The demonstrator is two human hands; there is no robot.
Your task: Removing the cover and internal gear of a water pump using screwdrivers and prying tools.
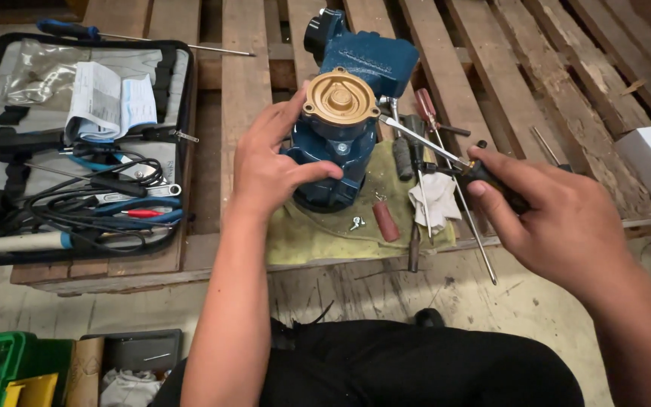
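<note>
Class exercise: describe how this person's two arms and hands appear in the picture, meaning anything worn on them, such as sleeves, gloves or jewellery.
Both the left hand and the right hand are bare, with no gloves. No rings, watch or wristband show. Both forearms are uncovered as far as the frame shows, so no sleeves are visible. The fingernails are short. Dark clothing shows only lower down, at the lap.

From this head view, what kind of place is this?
Likely a repair workshop or storeroom floor. A blue pump with a brass cover stands on a wooden pallet, with loose screwdrivers beside it and an open tool case on the concrete.
</note>
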